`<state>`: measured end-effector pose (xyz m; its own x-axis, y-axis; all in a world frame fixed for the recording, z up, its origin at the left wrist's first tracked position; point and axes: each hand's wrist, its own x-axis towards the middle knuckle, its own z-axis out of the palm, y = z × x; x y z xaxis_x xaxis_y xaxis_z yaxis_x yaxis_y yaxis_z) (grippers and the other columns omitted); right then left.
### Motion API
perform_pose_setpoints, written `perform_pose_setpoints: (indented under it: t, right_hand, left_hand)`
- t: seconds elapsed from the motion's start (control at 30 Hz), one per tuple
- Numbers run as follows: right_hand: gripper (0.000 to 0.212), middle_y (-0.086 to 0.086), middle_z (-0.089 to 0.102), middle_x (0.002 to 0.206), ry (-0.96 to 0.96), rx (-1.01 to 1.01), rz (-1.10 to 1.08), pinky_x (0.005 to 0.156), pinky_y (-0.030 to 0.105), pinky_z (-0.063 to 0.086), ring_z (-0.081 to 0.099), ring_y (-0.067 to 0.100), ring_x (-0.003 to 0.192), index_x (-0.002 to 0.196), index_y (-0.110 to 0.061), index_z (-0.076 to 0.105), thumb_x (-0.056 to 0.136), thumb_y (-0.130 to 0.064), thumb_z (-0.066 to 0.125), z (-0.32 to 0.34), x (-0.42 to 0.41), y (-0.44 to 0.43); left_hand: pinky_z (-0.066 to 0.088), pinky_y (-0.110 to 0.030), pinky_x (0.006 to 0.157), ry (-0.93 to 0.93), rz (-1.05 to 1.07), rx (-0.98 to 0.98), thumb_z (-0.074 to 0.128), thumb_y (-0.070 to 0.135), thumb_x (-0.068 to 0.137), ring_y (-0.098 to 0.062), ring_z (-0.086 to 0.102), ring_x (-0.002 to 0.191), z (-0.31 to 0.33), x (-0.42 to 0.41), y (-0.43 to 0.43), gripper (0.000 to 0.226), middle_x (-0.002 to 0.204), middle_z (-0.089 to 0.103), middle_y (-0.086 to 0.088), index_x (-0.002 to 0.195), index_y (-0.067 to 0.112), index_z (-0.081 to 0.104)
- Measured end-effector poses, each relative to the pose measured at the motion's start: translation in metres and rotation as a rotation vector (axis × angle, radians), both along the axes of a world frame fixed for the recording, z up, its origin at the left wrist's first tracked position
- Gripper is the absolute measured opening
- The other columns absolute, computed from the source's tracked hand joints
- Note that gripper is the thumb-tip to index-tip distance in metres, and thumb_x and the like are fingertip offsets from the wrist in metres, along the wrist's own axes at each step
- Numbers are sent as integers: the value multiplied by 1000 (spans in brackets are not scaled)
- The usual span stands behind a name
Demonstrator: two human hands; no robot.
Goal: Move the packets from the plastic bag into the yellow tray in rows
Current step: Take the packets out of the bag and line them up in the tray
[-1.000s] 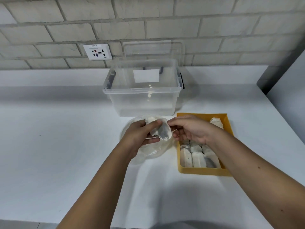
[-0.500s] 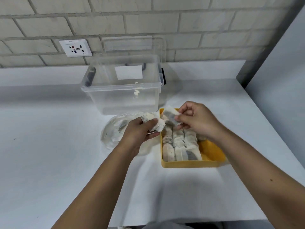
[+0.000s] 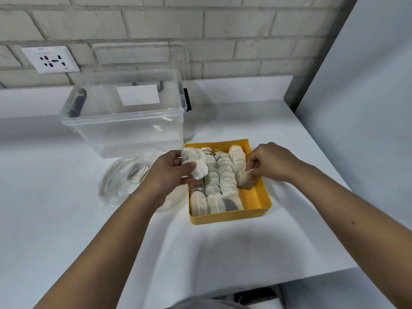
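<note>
Left hand (image 3: 169,175): centre of the frame, at the tray's left edge; its grip is curled round a small bunch of packets (image 3: 195,163).
Right hand (image 3: 270,162): right of centre, over the tray; thumb and fingertips pinch a single packet (image 3: 246,181), tilted, its lower end down near the tray floor in the right-hand lane.
Yellow tray (image 3: 229,217): on the white worktop (image 3: 66,219), centre-right; three lanes of packets run from the far wall to the near wall, and the fourth lane has packets only at its far end.
Plastic bag (image 3: 120,190): left of centre, lying flat beside the tray; a few packets show through it, how many I cannot tell.
Done: most of the tray looks filled, in tidy rows.
Left: likely the bare yellow floor of the right-hand lane, to be filled with the pinched packet, the bunch, then the bag's remainder.
Clear box (image 3: 124,130): upper left of centre, open, behind the bag.
</note>
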<state>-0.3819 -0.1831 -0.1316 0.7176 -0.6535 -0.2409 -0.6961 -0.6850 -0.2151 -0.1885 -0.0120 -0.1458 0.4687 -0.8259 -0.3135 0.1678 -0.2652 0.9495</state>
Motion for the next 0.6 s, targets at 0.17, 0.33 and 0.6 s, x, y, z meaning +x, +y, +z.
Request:
perform_pose_setpoints:
  t: [0.17, 0.33, 0.6]
  right_hand:
    - [10, -8, 71, 91, 13, -85, 30, 68, 29, 50, 62, 13, 87, 88, -27, 75, 78, -29, 77, -16, 9, -1]
    - [7, -7, 67, 97, -36, -191, 60, 66, 28, 44, 60, 15, 92, 89, -29, 71, 82, -30, 73, -26, 16, -2]
    - [9, -6, 63, 99, -64, -261, 64, 61, 25, 34, 60, 16, 91, 89, -28, 67, 83, -33, 70, -34, 20, -3]
  left_hand:
    - [58, -19, 63, 19, -4, 1, 62, 1, 94, -12, 73, 77, -1, -3, -2, 15, 95, 74, -6, 108, 5, 62]
    - [59, -21, 66, 8, -1, 27, 63, 1, 93, -17, 72, 84, -4, -2, -3, 16, 103, 72, -13, 109, 2, 63]
    - [57, -19, 69, -26, -20, 46, 64, 5, 93, -18, 72, 93, -7, -1, -6, 19, 116, 69, -16, 112, 7, 68]
